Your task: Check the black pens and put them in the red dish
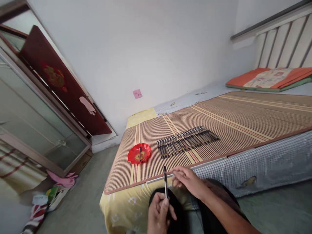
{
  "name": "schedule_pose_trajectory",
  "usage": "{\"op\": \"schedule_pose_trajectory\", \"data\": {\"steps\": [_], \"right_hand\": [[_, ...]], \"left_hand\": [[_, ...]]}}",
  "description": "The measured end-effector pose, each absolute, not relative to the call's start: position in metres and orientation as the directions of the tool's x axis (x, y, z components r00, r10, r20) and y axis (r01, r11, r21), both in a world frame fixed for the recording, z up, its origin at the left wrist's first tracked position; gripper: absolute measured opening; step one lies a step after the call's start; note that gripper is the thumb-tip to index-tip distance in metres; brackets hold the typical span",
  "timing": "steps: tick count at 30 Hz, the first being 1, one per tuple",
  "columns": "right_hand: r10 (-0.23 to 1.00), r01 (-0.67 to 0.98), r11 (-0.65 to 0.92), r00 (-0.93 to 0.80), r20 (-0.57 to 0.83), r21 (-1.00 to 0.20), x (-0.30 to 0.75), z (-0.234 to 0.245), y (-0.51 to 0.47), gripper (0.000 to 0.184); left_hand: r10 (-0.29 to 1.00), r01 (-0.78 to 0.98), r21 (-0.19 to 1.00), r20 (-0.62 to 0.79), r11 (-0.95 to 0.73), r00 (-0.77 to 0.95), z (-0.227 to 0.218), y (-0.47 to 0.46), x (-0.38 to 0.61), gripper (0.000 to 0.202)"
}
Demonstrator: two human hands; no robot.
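My left hand (161, 211) pinches the lower end of a pen (165, 182), which stands nearly upright with its dark end up. Just right of the pen's upper part is my right hand (184, 178), fingers loosely bent and apart, with nothing visible in them. Beyond the hands, a row of several similar pens (180, 143) lies side by side on a striped mat (151, 133). Left of that row sits a red scalloped dish (130, 157) with a gold pattern and a small dark upright piece inside, too small to name.
The mat covers a bed with a yellow and checked sheet (126, 204). Folded orange bedding (290, 78) rests by the headboard (285, 42). A red door (60, 81) and a glass-fronted cabinet (34, 107) stand to the left, with cloths (65, 178) on the floor below.
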State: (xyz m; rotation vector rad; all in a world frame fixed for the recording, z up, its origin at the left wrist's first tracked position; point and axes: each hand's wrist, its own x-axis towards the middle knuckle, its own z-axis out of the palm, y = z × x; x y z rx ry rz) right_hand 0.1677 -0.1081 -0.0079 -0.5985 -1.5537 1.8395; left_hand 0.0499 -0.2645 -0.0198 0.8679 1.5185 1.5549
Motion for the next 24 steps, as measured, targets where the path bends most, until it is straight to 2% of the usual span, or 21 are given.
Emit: {"op": "schedule_pose_trajectory", "data": {"steps": [3,6,9,11,14,19,24], "right_hand": [[0.737,-0.117,0.002,-0.671,0.081,-0.993,0.165,-0.022,-0.102,0.053],[0.783,-0.091,0.115,-0.605,0.147,-0.989,0.166,-0.031,-0.094,0.045],[0.829,-0.006,0.32,-0.483,0.283,-0.947,0.166,-0.05,-0.084,0.037],[0.83,0.07,0.439,-0.413,0.374,-0.896,0.165,-0.066,-0.078,0.032],[0.815,0.122,0.514,-0.378,0.439,-0.849,0.161,-0.083,-0.07,0.029],[0.8,0.123,0.546,-0.368,0.473,-0.829,0.158,-0.086,-0.065,0.026],[0.82,0.124,0.521,-0.35,0.454,-0.845,0.159,-0.088,-0.059,0.025]], "left_hand": [[0.8,0.176,0.983,0.07,0.045,-0.596,-0.012,-0.269,0.013,0.054],[0.692,0.421,0.89,0.192,0.177,-0.696,0.005,-0.264,-0.031,0.059],[0.642,0.507,0.825,0.249,0.252,-0.725,0.02,-0.241,-0.075,0.056],[0.634,0.537,0.78,0.244,0.321,-0.734,0.028,-0.219,-0.102,0.047],[0.641,0.579,0.679,0.204,0.452,-0.74,0.032,-0.182,-0.135,0.036],[0.651,0.6,0.491,0.082,0.632,-0.754,0.029,-0.133,-0.169,0.027],[0.662,0.61,0.395,0.006,0.687,-0.749,0.021,-0.108,-0.183,0.023]]}}
